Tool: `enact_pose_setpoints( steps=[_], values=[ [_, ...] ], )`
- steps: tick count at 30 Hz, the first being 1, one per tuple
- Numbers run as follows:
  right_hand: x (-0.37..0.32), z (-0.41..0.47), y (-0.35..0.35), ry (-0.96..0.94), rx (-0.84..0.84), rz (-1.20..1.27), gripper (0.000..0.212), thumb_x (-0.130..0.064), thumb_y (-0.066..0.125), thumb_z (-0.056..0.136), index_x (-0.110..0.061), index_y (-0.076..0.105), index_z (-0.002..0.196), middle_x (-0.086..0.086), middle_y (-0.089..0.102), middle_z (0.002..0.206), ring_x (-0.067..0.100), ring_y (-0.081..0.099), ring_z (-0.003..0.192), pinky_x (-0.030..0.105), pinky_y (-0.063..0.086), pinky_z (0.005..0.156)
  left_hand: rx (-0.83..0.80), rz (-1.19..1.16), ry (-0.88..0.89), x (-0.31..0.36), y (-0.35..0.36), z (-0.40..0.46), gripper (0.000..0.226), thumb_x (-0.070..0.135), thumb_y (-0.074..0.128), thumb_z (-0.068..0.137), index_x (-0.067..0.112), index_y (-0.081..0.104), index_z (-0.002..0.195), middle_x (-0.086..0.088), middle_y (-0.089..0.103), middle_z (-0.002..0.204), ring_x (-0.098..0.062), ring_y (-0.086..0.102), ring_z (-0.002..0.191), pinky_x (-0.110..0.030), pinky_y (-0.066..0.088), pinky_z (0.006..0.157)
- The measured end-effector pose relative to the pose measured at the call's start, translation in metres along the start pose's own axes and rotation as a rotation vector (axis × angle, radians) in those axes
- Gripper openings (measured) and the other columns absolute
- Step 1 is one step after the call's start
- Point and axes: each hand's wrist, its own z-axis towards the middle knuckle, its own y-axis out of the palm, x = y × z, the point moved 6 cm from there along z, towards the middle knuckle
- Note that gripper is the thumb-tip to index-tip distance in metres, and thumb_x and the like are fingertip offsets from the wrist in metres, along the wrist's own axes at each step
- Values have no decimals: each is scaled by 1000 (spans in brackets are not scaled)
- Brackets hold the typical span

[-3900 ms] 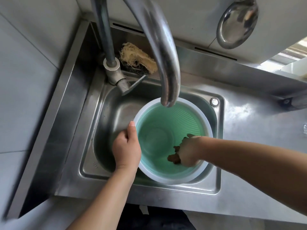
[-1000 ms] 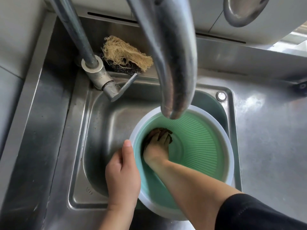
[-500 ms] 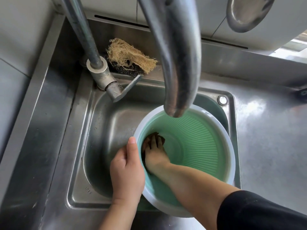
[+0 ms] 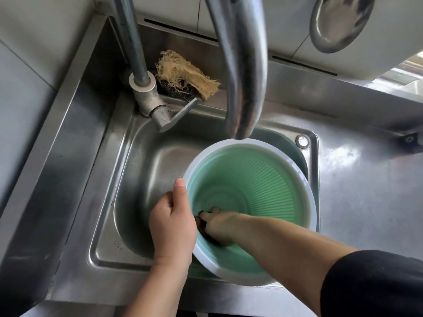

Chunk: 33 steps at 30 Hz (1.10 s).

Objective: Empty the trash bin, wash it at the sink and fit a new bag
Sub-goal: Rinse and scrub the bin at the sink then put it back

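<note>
1. The green trash bin (image 4: 263,186) is sitting tilted in the steel sink (image 4: 137,179), its mouth turned up toward the person and its pale rim close under the faucet spout (image 4: 245,76).
2. The left hand (image 4: 171,227) is gripping the bin's left rim, thumb lying up along the edge and the fingers curled round the outside.
3. The right hand (image 4: 217,225) is reaching inside the bin and pressing a dark scrubbing pad (image 4: 203,223) against the inner wall near the left side; its fingers are curled around the pad, which is mostly hidden.
4. A black sleeve (image 4: 370,284) is covering the right upper arm.
5. A frayed loofah scrubber (image 4: 183,72) is lying on the ledge behind the sink, just beside the faucet base (image 4: 146,92).
6. A shiny metal ladle bowl (image 4: 338,24) is hanging on the wall at the upper right.
</note>
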Motion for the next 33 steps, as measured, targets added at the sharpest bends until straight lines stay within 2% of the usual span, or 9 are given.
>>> enact_pose_setpoints(
  steps=[7, 13, 15, 17, 19, 21, 25, 30, 33],
  values=[
    [-1, -7, -3, -41, 185, -27, 50, -26, 36, 100, -15, 31, 149, 18, 32, 151, 43, 37, 135, 53, 36, 106, -35, 19, 75, 2, 3, -6, 42, 56, 47, 96, 24, 63, 75, 1, 65, 62, -4, 50, 52, -33, 44, 57],
    [2, -1, -28, -32, 415, -334, 56, -21, 28, 104, -13, 9, 157, 20, 2, 163, 49, 5, 146, 59, 16, 116, -102, 128, 184, 12, 8, -3, 43, 55, 46, 97, 27, 58, 66, 14, 58, 53, -4, 50, 52, -17, 36, 51],
    [5, -1, -24, -107, 471, -422, 52, -27, 39, 103, -19, 29, 153, 19, 22, 161, 47, 25, 143, 55, 30, 113, -89, 109, 178, 7, 4, 2, 48, 56, 45, 96, 23, 58, 64, 10, 59, 53, -7, 51, 52, -21, 39, 53],
    [12, 1, -22, -71, 484, -536, 42, -41, 61, 89, -31, 65, 129, 4, 60, 140, 32, 61, 121, 39, 55, 92, -79, 64, 137, 1, 0, 6, 51, 61, 45, 94, 20, 64, 71, 3, 65, 61, -16, 59, 61, -35, 49, 62],
    [18, -2, -26, 39, 583, -512, 35, -46, 58, 84, -36, 74, 114, -6, 70, 125, 20, 71, 107, 30, 61, 78, -65, 31, 100, -3, -2, 7, 52, 69, 43, 87, 24, 68, 79, 4, 71, 69, -16, 65, 69, -39, 53, 70],
    [27, 7, -23, 72, 543, -406, 47, -26, 42, 91, -19, 63, 133, 13, 54, 144, 36, 57, 126, 42, 55, 94, -41, 18, 87, -6, -3, 6, 48, 70, 42, 84, 30, 69, 83, 8, 73, 73, -14, 67, 74, -39, 54, 73],
    [58, 26, -25, 366, 390, -297, 62, -15, 27, 101, -3, 2, 156, 34, -2, 159, 56, 9, 144, 64, 19, 115, 21, -12, 74, -9, -7, 5, 50, 72, 43, 81, 27, 65, 82, -4, 70, 76, -16, 60, 66, -44, 55, 73],
    [76, 22, -24, 709, 290, -12, 61, -24, 20, 107, 12, -3, 150, 37, 6, 156, 50, 22, 142, 53, 35, 109, 65, -12, 84, -5, -6, 2, 53, 70, 44, 83, 21, 63, 80, -8, 67, 72, -27, 61, 67, -44, 53, 68],
    [82, 10, -11, 923, 188, 378, 83, -55, 15, 103, 10, -5, 151, 34, 10, 158, 45, 29, 141, 49, 38, 107, 48, -17, 107, -4, 2, 0, 49, 57, 52, 94, 17, 56, 65, -5, 56, 55, -15, 45, 54, -32, 43, 56]
  ],
)
